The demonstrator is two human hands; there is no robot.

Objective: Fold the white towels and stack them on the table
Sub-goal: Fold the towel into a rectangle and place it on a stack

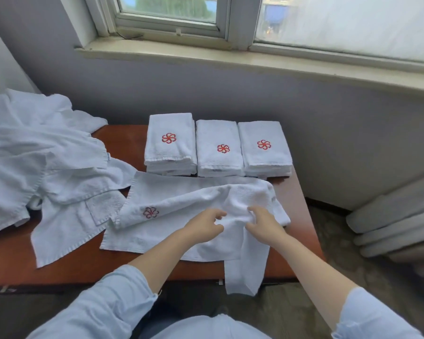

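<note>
A messy pile of towels (34, 148) lies on the left of the table (10, 260). The left hand (203, 225) and right hand (263, 222) reach forward, close together, both pinching a bunched white towel (181, 199) in the middle. Three folded stacks (218, 148) sit behind.

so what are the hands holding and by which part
The left hand and right hand both pinch the unfolded white towel at its bunched middle; one end hangs off the table edge.
</note>
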